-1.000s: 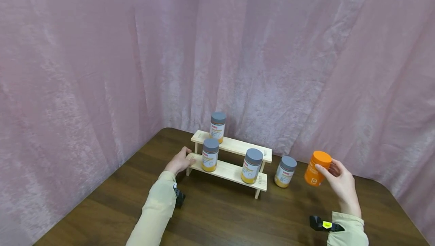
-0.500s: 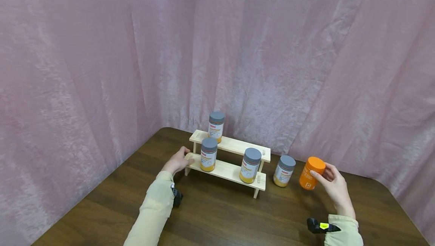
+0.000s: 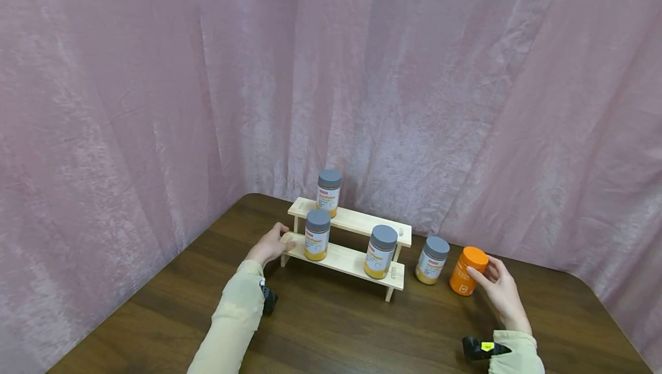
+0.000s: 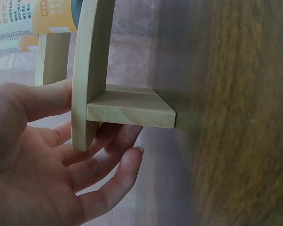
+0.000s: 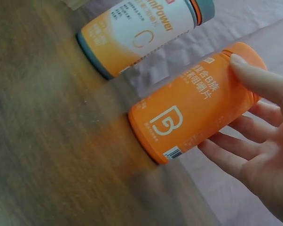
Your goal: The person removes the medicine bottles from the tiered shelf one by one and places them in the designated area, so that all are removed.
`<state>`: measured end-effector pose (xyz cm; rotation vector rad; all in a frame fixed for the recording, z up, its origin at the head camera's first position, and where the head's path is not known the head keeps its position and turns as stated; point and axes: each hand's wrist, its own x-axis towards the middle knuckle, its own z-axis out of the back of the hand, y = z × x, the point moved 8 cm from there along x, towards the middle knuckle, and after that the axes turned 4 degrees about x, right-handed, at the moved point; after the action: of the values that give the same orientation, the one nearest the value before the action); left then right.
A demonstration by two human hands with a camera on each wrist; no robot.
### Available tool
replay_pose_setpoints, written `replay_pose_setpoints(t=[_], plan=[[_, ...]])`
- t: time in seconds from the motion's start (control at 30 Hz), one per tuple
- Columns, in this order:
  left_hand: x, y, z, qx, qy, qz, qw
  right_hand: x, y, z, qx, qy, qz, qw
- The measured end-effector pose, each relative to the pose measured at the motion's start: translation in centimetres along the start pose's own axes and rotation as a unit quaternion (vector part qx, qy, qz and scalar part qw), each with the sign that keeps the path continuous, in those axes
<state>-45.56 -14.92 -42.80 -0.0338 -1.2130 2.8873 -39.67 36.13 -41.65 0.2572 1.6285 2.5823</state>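
Pink curtain [image 3: 331,75] behind a two-handed hold

At the dark table [image 3: 331,328], the right hand [image 3: 501,296] grasps the orange jar [image 3: 468,273] round its top, probably for upright control, just beside a grey-lidded jar [image 3: 431,262]. The left hand [image 3: 268,246] pinches one end of the wooden stand [image 3: 346,257], perhaps to steady it

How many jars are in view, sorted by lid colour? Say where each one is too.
Grey-lidded vitamin jars: 4 (1 on the wooden stand's upper shelf, 2 on its lower shelf, 1 on the table)
Orange-lidded vitamin B jar: 1 (in the right hand)
Total: 5 jars
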Motion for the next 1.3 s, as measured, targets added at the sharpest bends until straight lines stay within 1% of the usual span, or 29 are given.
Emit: replay_pose_setpoints(t=[0.07,0.1,0.13,0.23,0.3,0.4,0.53,0.6,0.77,0.87,1.07,1.3], plan=[[0.0,0.0,0.1,-0.002,0.001,0.001,1.0,0.1,-0.2,0.0,0.007,-0.004,-0.01,0.9999],[0.0,-0.1,0.1,-0.001,0.001,-0.002,1.0,0.1,-0.2,0.0,0.013,-0.004,-0.016,0.9998],[0.1,0.0,0.2,0.007,-0.005,-0.01,0.9999,0.2,-0.3,-0.1,0.012,-0.008,-0.021,0.9997],[0.1,-0.1,0.3,0.005,-0.003,-0.012,0.9999,0.5,-0.3,-0.2,0.026,-0.026,-0.024,0.999],[0.1,-0.1,0.3,0.003,-0.003,-0.01,0.9999,0.6,-0.4,-0.1,0.033,-0.046,-0.021,0.9981],[0.0,-0.1,0.2,-0.009,0.003,0.005,0.9999,0.8,-0.5,0.1,0.045,-0.075,-0.014,0.996],[0.0,-0.3,0.2,-0.001,-0.001,0.003,1.0,0.7,-0.5,0.5,0.038,-0.088,-0.005,0.9953],[0.0,-0.3,0.3,0.0,-0.002,0.002,1.0,0.6,-0.4,0.7,0.024,-0.093,-0.003,0.9954],[0.1,-0.1,0.3,-0.002,-0.005,0.001,1.0,0.6,-0.3,0.9,-0.01,-0.089,0.008,0.996],[0.1,0.0,0.3,-0.002,-0.004,0.001,1.0,0.7,-0.2,0.9,-0.021,-0.084,0.013,0.9961],[0.1,0.2,0.1,0.0,-0.001,0.001,1.0,0.4,-0.2,0.6,-0.006,-0.07,0.01,0.9975],[0.0,0.3,-0.1,0.0,0.002,0.0,1.0,0.1,-0.3,0.6,-0.011,-0.061,0.004,0.9981]])
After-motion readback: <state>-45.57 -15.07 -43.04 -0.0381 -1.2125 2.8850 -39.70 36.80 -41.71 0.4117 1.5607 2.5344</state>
